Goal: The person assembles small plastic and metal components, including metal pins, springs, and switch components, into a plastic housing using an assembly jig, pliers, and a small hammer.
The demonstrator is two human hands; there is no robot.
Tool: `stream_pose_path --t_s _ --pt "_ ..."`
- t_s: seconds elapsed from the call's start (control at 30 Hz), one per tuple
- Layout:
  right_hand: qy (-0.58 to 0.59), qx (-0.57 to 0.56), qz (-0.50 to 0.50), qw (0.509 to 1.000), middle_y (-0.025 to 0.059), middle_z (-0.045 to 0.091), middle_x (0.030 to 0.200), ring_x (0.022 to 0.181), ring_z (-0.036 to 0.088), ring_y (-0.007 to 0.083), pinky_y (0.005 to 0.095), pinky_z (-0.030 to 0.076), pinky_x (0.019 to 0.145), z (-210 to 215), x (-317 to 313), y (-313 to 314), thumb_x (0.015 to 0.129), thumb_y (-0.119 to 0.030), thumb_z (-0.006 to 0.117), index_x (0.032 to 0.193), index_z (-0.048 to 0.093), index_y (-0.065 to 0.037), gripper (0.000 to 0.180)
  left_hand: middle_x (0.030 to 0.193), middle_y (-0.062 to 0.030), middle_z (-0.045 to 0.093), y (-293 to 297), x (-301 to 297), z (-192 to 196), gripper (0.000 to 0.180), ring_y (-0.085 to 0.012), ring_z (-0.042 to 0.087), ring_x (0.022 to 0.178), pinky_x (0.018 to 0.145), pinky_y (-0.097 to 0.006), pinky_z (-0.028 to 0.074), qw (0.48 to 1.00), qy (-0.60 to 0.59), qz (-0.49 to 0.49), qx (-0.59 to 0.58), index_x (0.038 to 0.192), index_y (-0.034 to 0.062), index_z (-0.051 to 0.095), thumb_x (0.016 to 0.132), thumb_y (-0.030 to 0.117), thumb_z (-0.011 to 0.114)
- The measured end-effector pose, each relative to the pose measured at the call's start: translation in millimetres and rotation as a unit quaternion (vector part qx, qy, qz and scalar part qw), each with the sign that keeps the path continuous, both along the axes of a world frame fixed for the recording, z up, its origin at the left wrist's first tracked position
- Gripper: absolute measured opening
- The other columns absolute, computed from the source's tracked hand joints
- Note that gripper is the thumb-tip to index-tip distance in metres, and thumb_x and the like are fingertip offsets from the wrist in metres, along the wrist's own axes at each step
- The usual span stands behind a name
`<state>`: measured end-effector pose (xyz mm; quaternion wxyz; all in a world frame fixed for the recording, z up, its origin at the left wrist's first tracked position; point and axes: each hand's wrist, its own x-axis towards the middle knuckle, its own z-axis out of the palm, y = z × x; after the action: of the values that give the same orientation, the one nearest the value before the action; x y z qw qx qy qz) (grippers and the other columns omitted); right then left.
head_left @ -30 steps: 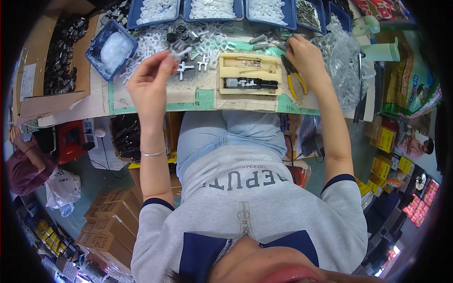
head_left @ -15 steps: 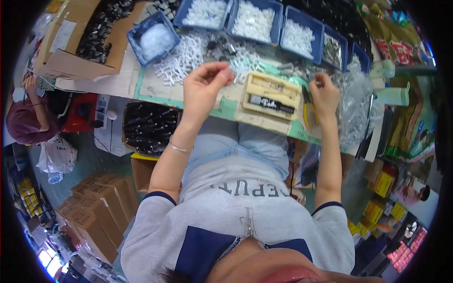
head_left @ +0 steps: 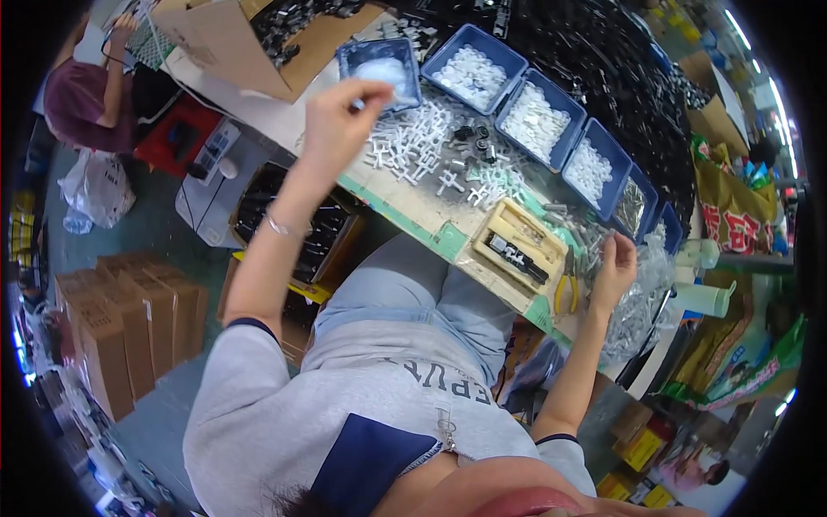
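My left hand (head_left: 338, 129) is raised at the near edge of a small blue bin (head_left: 343, 65) with a whitish translucent lump (head_left: 383, 73) in it. Its thumb and fingertips are pinched together; whatever is between them is too small and blurred to name. On the right, my right hand (head_left: 615, 271) has its fingers curled together beside small grey pieces and a clear plastic bag (head_left: 633, 327). What it holds, if anything, is hidden. Between the hands sits a cream fixture block (head_left: 551, 252) with a black-and-silver part (head_left: 515, 257) in its slot. Yellow-handled pliers (head_left: 566, 293) lie beside the block.
White branched plastic pieces (head_left: 409, 142) are heaped on the table, with small black parts (head_left: 475, 142) among them. Several blue bins (head_left: 564, 155) of white and metal pieces line the back. A cardboard box (head_left: 228, 52) stands left; a pale green tube (head_left: 702, 299) juts in at right.
The view has turned, shifting the table. My left hand has moved left, from above the white pieces to the small blue bin. My right hand stays near the plastic bag, now farther from the pliers.
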<state>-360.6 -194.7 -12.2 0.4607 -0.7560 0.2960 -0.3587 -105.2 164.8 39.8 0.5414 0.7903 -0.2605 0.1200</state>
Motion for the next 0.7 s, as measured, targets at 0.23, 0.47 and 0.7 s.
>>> stream_pose_path --t_s 0.23,0.47,0.7 --pt "-0.030 0.125 0.062 0.990 0.0056 0.066 0.094 0.078 0.062 0.0110 0.0236 0.051 0.066 14.5 -3.9 3.8 0.089 -0.012 0.065 0.102 0.065 -0.001 0.017 0.079 -0.0024 0.065 7.3 69.0 -4.4 0.007 -0.0226 0.058 0.081 0.068 -0.032 0.049 0.910 -0.281 -0.088 0.293 0.080 0.0081 0.069 0.073 0.008 0.068" --pt "-0.004 0.083 0.094 0.992 0.0054 0.066 0.099 0.082 0.062 0.0099 0.0222 0.049 0.073 19.3 -3.3 23.0 0.082 0.000 0.068 0.103 0.067 0.001 0.021 0.076 -0.0024 0.065 0.1 89.1 -23.2 0.008 -0.0212 0.056 0.081 0.074 -0.034 0.046 0.856 -0.309 -0.124 0.396 0.080 0.0084 0.071 0.073 0.009 0.067" --pt "0.015 0.030 0.098 0.995 0.0072 0.060 0.109 0.089 0.059 0.0107 0.0214 0.049 0.075 31.4 5.5 40.9 0.077 0.010 0.069 0.101 0.066 0.004 0.025 0.079 -0.0070 0.066 -2.8 82.0 -4.9 0.009 -0.0233 0.060 0.079 0.071 -0.035 0.048 0.872 -0.299 -0.123 0.368 0.083 0.0060 0.071 0.076 0.010 0.066"
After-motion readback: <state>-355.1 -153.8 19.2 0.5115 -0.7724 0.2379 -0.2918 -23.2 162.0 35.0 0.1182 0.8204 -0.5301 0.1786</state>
